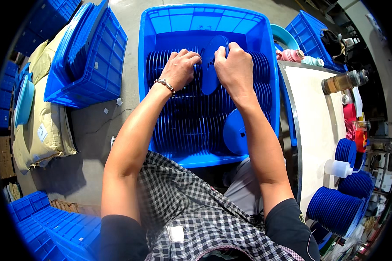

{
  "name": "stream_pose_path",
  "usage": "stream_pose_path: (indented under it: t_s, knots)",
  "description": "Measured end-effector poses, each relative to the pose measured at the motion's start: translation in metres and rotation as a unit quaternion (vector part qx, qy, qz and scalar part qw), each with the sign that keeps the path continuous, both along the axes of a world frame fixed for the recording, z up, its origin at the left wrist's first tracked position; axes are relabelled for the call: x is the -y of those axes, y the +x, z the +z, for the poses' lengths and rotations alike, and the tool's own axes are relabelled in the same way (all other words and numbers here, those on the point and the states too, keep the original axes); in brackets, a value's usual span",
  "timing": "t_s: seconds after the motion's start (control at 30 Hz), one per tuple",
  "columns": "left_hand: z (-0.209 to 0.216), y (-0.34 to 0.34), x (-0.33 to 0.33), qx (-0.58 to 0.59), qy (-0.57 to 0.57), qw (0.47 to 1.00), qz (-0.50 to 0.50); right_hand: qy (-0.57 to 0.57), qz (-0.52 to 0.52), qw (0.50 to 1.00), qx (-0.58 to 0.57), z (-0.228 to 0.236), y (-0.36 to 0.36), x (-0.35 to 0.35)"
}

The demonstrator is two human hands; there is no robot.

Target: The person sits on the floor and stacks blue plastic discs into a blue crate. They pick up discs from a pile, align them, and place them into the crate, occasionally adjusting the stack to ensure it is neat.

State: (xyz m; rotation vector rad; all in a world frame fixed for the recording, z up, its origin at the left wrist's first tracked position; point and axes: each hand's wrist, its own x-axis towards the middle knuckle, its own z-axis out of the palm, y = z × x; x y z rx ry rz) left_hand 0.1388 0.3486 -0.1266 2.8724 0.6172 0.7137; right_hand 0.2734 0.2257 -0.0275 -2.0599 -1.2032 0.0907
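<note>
A large blue plastic bin stands in front of me, packed with rows of thin blue discs on edge. One blue disc stands tilted among the far rows, between my two hands. My right hand is closed at its right edge. My left hand has its fingers curled down at the disc's left side, over the far row; its fingertips are hidden, so what they grip cannot be made out. Another disc leans face up at the bin's near right.
To the right runs a pale worktable with a brown-tinted jar, a white bottle and stacked blue discs. At left stand a blue crate holding flat blue pieces, and tan sacks. More blue crates sit at lower left.
</note>
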Motion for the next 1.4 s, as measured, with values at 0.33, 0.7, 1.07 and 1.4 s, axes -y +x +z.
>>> stream_pose_path:
  t_s: [0.33,0.7,1.07,1.4]
  knots:
    - [-0.002,-0.001,-0.002,0.001,0.013,1.0,-0.008,0.053,-0.022,0.998,0.023,-0.002,0.014,-0.003]
    - [-0.007,0.007,0.003,-0.021,0.035,0.999,-0.006,0.21,-0.039,0.975,-0.061,0.0,0.065,0.005]
    - [-0.006,0.005,0.007,-0.043,0.055,0.998,0.003,0.243,-0.07,0.963,-0.095,-0.05,0.053,-0.026]
    - [-0.003,-0.001,0.005,-0.018,0.034,0.999,-0.016,0.18,-0.12,0.975,-0.044,-0.064,0.064,-0.022]
